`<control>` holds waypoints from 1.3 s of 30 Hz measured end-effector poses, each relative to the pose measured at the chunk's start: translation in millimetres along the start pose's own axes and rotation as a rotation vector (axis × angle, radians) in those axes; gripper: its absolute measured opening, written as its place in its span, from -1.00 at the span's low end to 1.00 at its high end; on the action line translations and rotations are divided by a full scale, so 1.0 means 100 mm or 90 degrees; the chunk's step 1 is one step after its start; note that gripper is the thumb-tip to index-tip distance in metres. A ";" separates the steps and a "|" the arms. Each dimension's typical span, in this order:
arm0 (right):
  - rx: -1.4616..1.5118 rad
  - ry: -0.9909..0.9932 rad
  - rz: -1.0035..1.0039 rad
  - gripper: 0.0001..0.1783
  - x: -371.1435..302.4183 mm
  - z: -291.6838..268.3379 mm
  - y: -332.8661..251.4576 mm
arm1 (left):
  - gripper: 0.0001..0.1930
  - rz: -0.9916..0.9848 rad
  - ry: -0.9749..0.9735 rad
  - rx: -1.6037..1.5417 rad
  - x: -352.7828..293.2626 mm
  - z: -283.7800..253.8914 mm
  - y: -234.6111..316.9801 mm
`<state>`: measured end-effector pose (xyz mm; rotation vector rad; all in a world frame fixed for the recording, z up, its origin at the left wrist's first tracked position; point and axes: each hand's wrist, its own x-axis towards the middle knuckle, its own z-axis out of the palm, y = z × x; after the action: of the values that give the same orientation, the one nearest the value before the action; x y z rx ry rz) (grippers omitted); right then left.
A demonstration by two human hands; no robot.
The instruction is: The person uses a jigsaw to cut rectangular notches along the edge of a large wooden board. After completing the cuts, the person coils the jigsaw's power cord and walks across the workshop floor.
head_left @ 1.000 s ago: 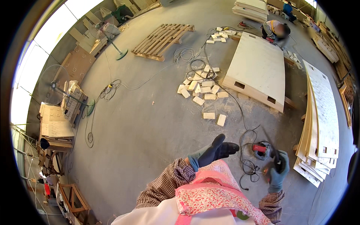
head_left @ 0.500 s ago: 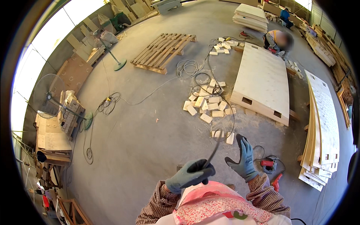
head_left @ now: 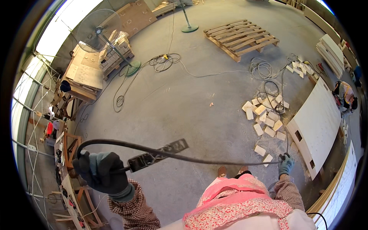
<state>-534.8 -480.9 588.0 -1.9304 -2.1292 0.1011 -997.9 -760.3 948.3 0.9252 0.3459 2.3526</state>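
My left hand (head_left: pixel 100 171), in a dark glove, is raised at the lower left and closed around a black cable (head_left: pixel 184 156) with a flat black tag hanging from it. The cable arcs up from the glove and runs right across the view to my right hand (head_left: pixel 285 164). That hand, in a grey-blue glove, grips the cable's other stretch low beside my hip. Under the cable I see my pink patterned apron (head_left: pixel 241 201) and my shoes on the grey concrete floor (head_left: pixel 180 99).
Loose wood offcuts (head_left: pixel 266 119) and coiled cables lie to the right. A large white panel (head_left: pixel 318 122) rests beyond them, a wooden pallet (head_left: pixel 241 37) farther off. A standing fan (head_left: pixel 101 34) and workbenches (head_left: pixel 82 74) are at the left. Another person (head_left: pixel 345 96) crouches at the far right.
The view has swung left. My left hand has risen and moved out left with the cable; my right hand has dropped to the side, pulling the cable taut between them.
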 end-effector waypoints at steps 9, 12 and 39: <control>0.159 0.240 0.177 -0.54 2.11 -0.28 1.07 | -0.79 0.258 0.476 0.241 0.20 -1.25 0.77; 0.336 0.269 0.221 -0.51 3.21 0.14 1.34 | -0.81 0.356 0.663 0.262 0.36 -1.46 0.75; 0.251 -0.179 -0.453 -0.83 3.39 -0.84 -4.01 | -0.57 -0.846 -0.185 0.604 2.59 -1.25 -3.30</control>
<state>-929.3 -202.4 810.3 -0.9198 -2.5939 0.6191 -1097.2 -344.7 854.8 0.9189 1.4610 0.7567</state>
